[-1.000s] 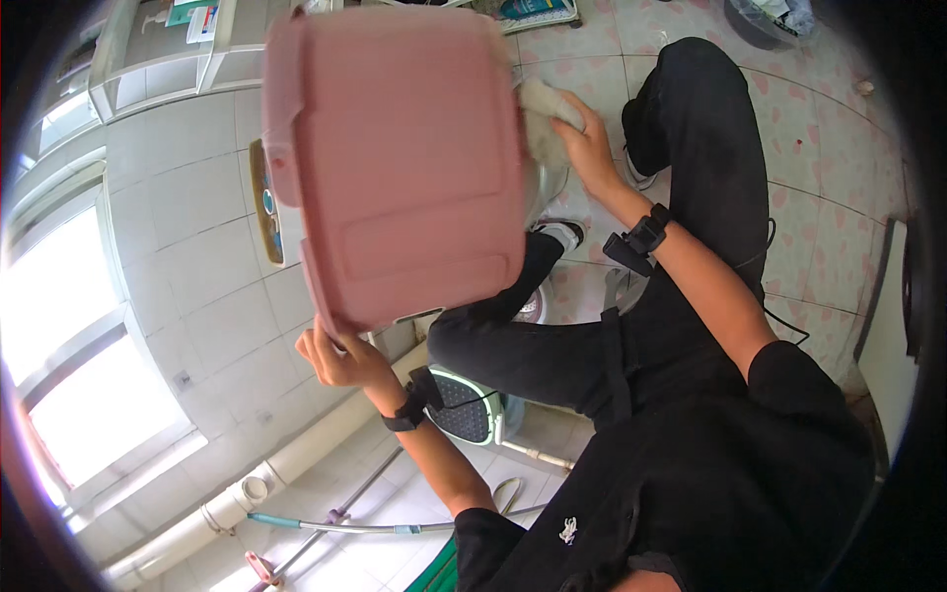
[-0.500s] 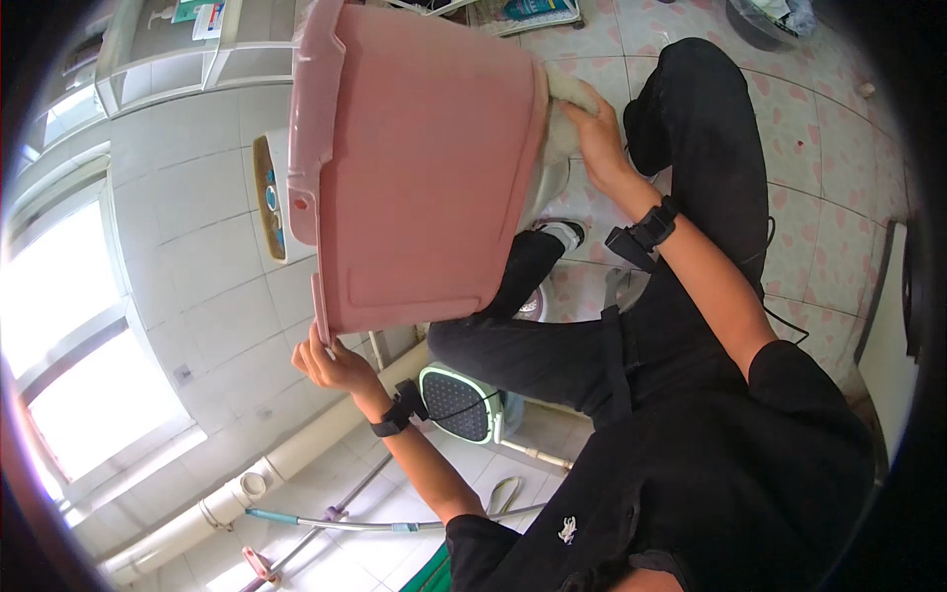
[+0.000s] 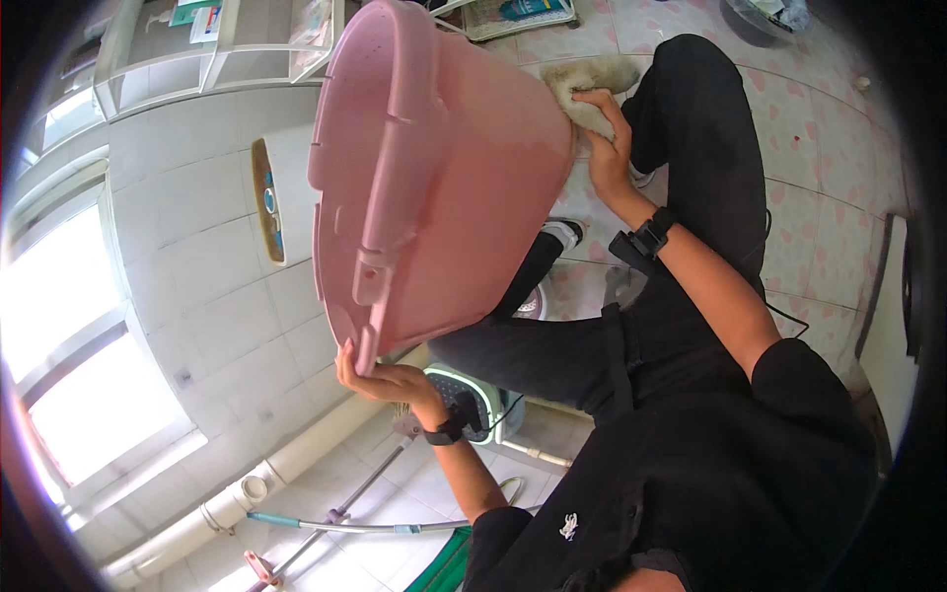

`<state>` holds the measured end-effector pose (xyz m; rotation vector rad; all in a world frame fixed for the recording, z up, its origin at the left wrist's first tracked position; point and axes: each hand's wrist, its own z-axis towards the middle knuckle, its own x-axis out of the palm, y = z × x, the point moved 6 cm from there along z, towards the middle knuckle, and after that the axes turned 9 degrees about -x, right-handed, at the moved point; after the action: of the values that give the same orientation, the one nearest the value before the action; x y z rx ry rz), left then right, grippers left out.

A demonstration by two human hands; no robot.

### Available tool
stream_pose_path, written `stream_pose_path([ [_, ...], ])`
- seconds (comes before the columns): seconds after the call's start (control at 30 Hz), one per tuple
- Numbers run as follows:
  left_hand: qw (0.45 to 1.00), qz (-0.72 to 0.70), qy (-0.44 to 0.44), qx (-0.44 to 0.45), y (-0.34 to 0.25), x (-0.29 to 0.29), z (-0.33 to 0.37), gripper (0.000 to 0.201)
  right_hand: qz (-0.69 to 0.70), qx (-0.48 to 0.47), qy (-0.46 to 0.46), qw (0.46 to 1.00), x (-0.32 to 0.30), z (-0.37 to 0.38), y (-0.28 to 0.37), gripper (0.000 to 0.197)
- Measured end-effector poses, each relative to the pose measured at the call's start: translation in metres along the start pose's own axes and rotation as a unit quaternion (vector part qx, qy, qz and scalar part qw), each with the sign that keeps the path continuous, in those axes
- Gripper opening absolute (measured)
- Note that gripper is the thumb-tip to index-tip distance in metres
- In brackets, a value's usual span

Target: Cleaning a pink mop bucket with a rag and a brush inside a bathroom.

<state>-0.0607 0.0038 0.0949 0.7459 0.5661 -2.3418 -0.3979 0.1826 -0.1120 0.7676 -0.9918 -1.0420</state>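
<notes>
A large pink plastic tub (image 3: 483,187) is tilted on its side in front of me, its open mouth turned to the left. My left hand (image 3: 390,383) grips the tub's rim at its lower corner, fingers curled around the edge. At the tub's base, my right hand (image 3: 610,148) is closed on a pale, fluffy cloth (image 3: 592,81), which touches the base and hangs out beyond my fingers. Black straps with small devices circle both my wrists. The tub hides part of my leg behind it.
A green-rimmed stool (image 3: 464,395) stands below the tub. Mop poles (image 3: 335,523) lie near a white pipe (image 3: 281,459) along the tiled wall. White shelves (image 3: 168,69) are at upper left, a dark bin (image 3: 755,22) at upper right. My black-trousered legs flank the tub.
The tub has turned so that its inside now shows, and has shifted slightly right. My left hand moved right and down with the rim; more of the cloth shows at my right hand.
</notes>
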Motion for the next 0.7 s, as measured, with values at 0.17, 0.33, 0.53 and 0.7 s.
stream_pose_path([
  [0.17, 0.998, -0.045, -0.003, 0.032, -0.016, 0.015, -0.011, 0.037, -0.011, 0.054, 0.025, 0.998, 0.002, -0.004, -0.021, 0.04],
  [0.33, 0.986, 0.073, 0.128, -0.079, 0.016, 0.044, -0.004, 0.048, -0.043, 0.077, 0.099, 0.991, 0.012, -0.011, -0.03, 0.044],
  [0.53, 0.998, 0.005, 0.056, -0.037, -0.062, 0.039, 0.013, 0.055, 0.001, 0.091, 0.103, 0.991, 0.025, -0.017, -0.039, 0.043],
  [0.7, 0.988, -0.02, 0.107, 0.112, -0.143, 0.073, 0.005, 0.056, 0.097, 0.204, 0.044, 0.973, 0.02, -0.016, -0.048, 0.041],
])
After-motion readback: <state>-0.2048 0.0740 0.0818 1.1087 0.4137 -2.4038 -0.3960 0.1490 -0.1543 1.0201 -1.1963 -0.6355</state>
